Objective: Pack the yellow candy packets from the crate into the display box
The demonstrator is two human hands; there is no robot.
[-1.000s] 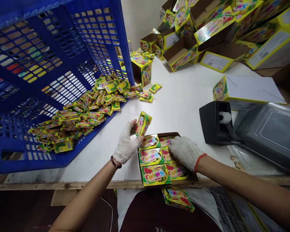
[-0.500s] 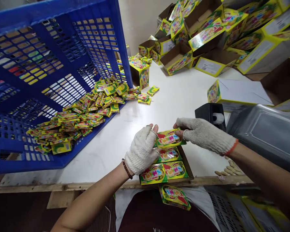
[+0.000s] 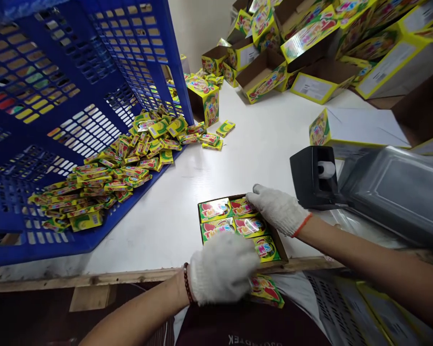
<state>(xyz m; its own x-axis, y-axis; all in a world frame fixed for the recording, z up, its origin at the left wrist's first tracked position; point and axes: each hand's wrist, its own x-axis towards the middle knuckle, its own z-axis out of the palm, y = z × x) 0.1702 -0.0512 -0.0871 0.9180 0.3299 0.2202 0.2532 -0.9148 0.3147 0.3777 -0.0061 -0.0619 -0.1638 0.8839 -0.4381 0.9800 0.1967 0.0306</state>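
A shallow brown cardboard tray (image 3: pixel 282 248) at the table's near edge holds several yellow-green "Twins" candy packs (image 3: pixel 216 210) laid flat in two columns. My right hand (image 3: pixel 277 209), in a white knit glove, lies on the tray's far right corner with its fingers spread over a pack. My gloved left hand (image 3: pixel 222 269) has dropped to the table's near edge; its fingers curl down over the loose packs (image 3: pixel 269 290) in my lap, and what they hold is hidden.
A big blue plastic crate (image 3: pixel 75 96) lies tipped on the left, spilling a heap of small packs (image 3: pixel 130 158) onto the white table (image 3: pixel 260 149). A black tape dispenser (image 3: pixel 312 175) and a grey machine (image 3: pixel 397 192) stand to the right. Open yellow cartons (image 3: pixel 310 53) pile at the back.
The pack held by both hands over the tray now lies in the tray. My left hand pulled back to my lap; my right hand settled on the tray's far corner.
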